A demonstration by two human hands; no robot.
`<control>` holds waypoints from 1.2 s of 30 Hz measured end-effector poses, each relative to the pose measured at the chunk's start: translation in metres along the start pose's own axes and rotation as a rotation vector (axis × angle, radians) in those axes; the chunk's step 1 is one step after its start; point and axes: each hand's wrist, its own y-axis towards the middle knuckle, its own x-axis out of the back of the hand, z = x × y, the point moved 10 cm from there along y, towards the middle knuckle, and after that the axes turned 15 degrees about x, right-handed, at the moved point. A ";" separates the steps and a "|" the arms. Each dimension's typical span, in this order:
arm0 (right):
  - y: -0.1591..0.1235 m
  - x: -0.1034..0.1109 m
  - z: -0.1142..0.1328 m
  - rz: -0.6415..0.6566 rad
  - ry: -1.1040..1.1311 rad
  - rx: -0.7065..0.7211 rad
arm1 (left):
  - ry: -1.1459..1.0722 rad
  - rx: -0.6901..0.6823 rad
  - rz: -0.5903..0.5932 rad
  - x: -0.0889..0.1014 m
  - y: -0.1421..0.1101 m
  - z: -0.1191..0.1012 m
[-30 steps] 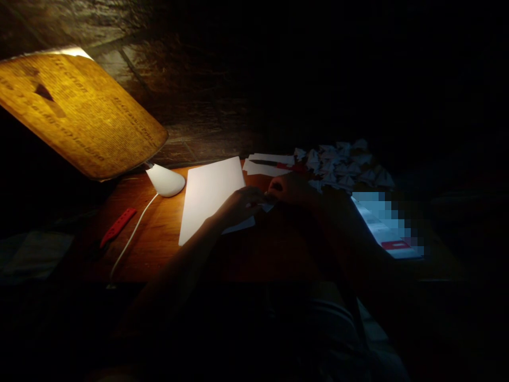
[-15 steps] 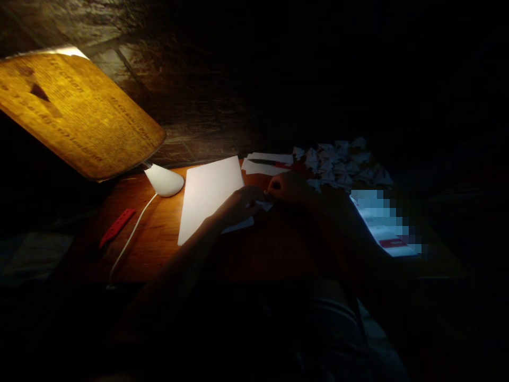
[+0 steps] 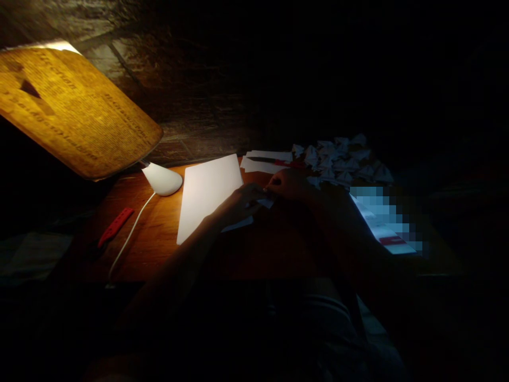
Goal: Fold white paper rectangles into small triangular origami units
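Between my two hands is a small piece of white paper (image 3: 265, 202), partly hidden by the fingers. My left hand (image 3: 247, 196) is closed on its left side, above the edge of a large stack of white paper (image 3: 209, 191). My right hand (image 3: 287, 183) pinches the paper from the right, thumb and forefinger close to the left fingertips. Dim light hides how the piece is folded. Just beyond the hands, a knife with a red handle (image 3: 280, 163) lies across several white paper strips (image 3: 258, 166). Many small folded white paper shapes (image 3: 330, 162) cluster at the back right.
A desk lamp with a lit yellow shade (image 3: 79, 111) and white base (image 3: 163, 179) stands at the left. Its white cord (image 3: 131, 233) runs over the wooden table's (image 3: 159, 260) front edge. A red tool (image 3: 116, 227) lies left of the cord. A glowing screen (image 3: 374, 223) lies at right.
The view has shifted slightly. Both hands stay together on the small paper, and a little more of its white lower part shows beneath the fingers.
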 end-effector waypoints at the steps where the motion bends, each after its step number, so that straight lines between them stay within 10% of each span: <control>1: 0.000 0.000 0.000 0.000 -0.014 -0.013 | -0.001 0.001 0.001 0.000 0.000 0.000; 36: -0.009 0.007 0.005 -0.146 -0.085 -0.160 | 0.016 -0.043 0.031 0.000 -0.001 -0.009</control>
